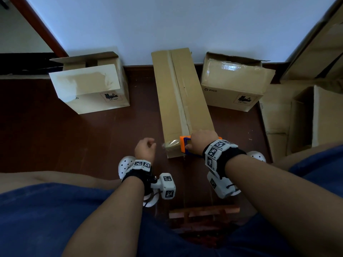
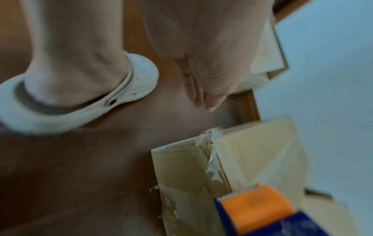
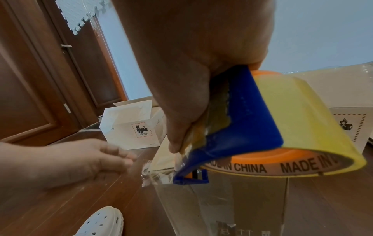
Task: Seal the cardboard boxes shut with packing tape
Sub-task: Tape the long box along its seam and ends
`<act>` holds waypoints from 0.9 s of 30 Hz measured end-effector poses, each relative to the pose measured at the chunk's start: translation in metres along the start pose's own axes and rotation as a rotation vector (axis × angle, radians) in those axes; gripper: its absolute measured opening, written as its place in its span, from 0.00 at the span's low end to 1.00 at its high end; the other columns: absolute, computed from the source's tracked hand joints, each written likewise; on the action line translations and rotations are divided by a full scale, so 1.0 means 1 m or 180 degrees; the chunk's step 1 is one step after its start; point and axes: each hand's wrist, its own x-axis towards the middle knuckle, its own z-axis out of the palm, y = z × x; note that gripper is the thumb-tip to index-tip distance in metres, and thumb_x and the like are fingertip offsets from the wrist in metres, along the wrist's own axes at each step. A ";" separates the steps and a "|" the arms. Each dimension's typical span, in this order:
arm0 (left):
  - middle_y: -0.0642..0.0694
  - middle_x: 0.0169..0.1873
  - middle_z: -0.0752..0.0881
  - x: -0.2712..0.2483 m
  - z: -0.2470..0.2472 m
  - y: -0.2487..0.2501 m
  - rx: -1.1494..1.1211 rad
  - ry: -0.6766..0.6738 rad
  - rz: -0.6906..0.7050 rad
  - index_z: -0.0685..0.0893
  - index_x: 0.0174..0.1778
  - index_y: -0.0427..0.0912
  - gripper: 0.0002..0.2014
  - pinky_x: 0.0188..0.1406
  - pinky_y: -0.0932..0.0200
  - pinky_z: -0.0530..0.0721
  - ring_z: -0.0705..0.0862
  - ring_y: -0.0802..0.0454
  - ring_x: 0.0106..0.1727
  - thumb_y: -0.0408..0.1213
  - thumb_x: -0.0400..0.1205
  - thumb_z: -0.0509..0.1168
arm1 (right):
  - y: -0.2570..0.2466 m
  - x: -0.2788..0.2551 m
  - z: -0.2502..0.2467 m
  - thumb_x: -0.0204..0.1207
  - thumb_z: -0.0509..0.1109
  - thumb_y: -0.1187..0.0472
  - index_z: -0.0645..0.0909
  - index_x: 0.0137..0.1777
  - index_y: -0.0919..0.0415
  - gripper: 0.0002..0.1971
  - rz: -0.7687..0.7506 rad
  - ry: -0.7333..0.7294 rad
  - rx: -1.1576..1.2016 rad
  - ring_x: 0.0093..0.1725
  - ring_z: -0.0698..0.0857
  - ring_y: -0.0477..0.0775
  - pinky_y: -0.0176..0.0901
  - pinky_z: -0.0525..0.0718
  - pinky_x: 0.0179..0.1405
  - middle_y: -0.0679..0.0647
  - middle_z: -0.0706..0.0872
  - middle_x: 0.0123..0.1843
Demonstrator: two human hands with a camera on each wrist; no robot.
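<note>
Right hand (image 1: 201, 140) grips the tape dispenser (image 3: 252, 127) at the long cardboard box (image 1: 182, 101)'s near end. Left hand (image 1: 145, 148) hovers loose, holding nothing. Light rigid dispenser; thin tape likely clings and wrinkles.

Home room: wooden floor (image 1: 92, 141), panelled door (image 3: 40, 89).

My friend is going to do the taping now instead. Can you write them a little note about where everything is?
Right hand grips the tape dispenser at the near end of the long box.
Left hand is free beside that end, fingers loosely curled.
Done, it seems: a tape strip runs along the long box's seam; tape hangs over the near end.
Left: cut and press that end down. The left box has a flap up; the right box looks partly taped, back flap raised.
</note>
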 end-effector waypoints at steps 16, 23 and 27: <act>0.46 0.55 0.83 0.009 0.017 0.031 0.1314 -0.1165 0.2003 0.83 0.54 0.41 0.07 0.51 0.58 0.75 0.81 0.48 0.57 0.33 0.82 0.64 | 0.000 -0.002 -0.004 0.81 0.62 0.48 0.77 0.42 0.58 0.14 -0.0012 -0.0064 0.0106 0.37 0.78 0.52 0.42 0.73 0.33 0.50 0.75 0.33; 0.41 0.61 0.81 0.013 0.016 0.028 0.1249 -0.1296 0.2157 0.82 0.59 0.36 0.11 0.56 0.58 0.75 0.79 0.43 0.61 0.30 0.81 0.65 | 0.000 -0.001 -0.004 0.81 0.61 0.47 0.79 0.45 0.58 0.15 -0.0094 0.0043 -0.0036 0.38 0.79 0.52 0.42 0.73 0.33 0.52 0.80 0.40; 0.42 0.61 0.79 0.019 0.018 0.011 0.1059 -0.1469 0.2138 0.81 0.62 0.38 0.20 0.54 0.63 0.71 0.78 0.45 0.59 0.21 0.75 0.65 | 0.001 0.002 -0.006 0.81 0.62 0.46 0.78 0.44 0.58 0.15 -0.0103 -0.0030 0.0007 0.39 0.80 0.53 0.43 0.75 0.36 0.51 0.79 0.39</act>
